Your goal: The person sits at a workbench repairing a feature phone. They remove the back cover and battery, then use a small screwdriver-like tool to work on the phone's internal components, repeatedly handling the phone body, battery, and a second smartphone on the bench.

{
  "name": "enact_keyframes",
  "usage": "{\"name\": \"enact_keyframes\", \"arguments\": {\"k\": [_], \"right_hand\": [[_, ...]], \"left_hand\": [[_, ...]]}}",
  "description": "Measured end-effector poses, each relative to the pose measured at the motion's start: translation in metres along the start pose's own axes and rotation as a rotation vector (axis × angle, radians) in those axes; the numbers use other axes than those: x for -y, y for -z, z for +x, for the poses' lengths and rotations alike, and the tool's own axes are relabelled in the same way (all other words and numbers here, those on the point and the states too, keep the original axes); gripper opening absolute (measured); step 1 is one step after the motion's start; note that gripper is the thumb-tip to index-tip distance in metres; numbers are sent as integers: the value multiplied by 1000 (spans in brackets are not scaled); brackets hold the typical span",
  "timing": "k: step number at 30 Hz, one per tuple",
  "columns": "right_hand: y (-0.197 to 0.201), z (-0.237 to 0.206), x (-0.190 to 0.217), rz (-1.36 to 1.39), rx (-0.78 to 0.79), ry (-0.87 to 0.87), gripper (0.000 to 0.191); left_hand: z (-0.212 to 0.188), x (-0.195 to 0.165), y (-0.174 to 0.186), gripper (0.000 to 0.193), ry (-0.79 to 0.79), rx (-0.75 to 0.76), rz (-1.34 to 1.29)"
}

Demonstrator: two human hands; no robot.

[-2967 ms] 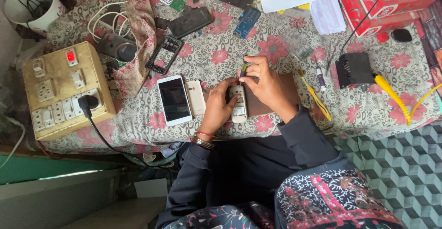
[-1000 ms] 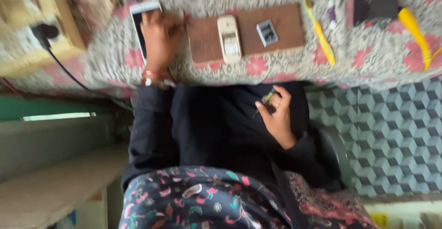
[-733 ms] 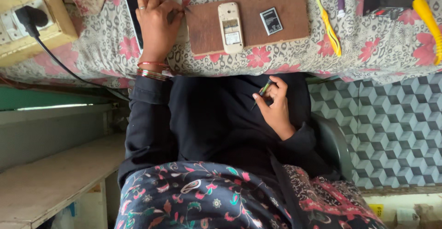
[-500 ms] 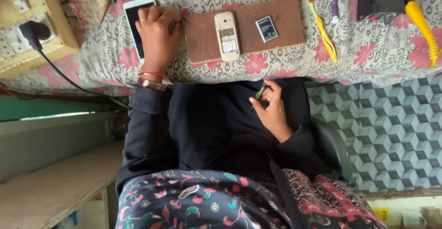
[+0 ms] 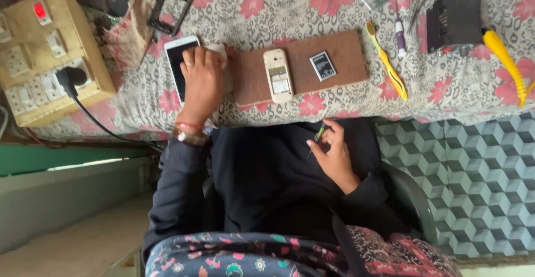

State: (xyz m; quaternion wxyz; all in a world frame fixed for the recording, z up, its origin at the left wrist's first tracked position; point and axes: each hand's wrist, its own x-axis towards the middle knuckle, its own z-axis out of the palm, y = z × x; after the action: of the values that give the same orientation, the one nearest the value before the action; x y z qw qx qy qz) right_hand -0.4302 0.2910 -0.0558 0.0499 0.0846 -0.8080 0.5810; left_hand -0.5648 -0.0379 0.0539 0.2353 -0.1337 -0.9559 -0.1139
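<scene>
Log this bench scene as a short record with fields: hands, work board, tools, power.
left hand: rests flat on the flowered cloth, partly over a white smartphone
right hand: in the lap, holding a small screwdriver
board: brown, carries an opened beige phone and a battery
tools: yellow toothbrush
power: wooden socket box, one black plug in

Left hand (image 5: 202, 79) flat, palm down, arm outstretched; right hand (image 5: 332, 152) (fingers pinched) near the torso.

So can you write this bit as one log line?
left hand: resting on white smartphone | right hand: holding small screwdriver | opened phone: on brown board
</scene>
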Motion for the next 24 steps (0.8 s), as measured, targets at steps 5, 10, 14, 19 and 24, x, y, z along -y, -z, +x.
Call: {"name": "enact_keyframes", "arguments": {"k": [5,10,14,19,24], "right_hand": [[-7,9,-3,-42,-13,26,71],[-11,15,-6,-41,-19,0,70],[-11,21,-9,-47,-7,-2,70],[-13,27,-11,-21,-8,-16,69],[-10,29,-8,-11,1,-36,69]], "left_hand": [[8,-33,9,12,-56,72,-137],[31,-52,7,13,-117,51,-230],[45,-55,1,14,-128,8,-285],[47,-53,-6,14,-129,-3,-281],[47,-55,-10,17,-149,-2,-225]]}}
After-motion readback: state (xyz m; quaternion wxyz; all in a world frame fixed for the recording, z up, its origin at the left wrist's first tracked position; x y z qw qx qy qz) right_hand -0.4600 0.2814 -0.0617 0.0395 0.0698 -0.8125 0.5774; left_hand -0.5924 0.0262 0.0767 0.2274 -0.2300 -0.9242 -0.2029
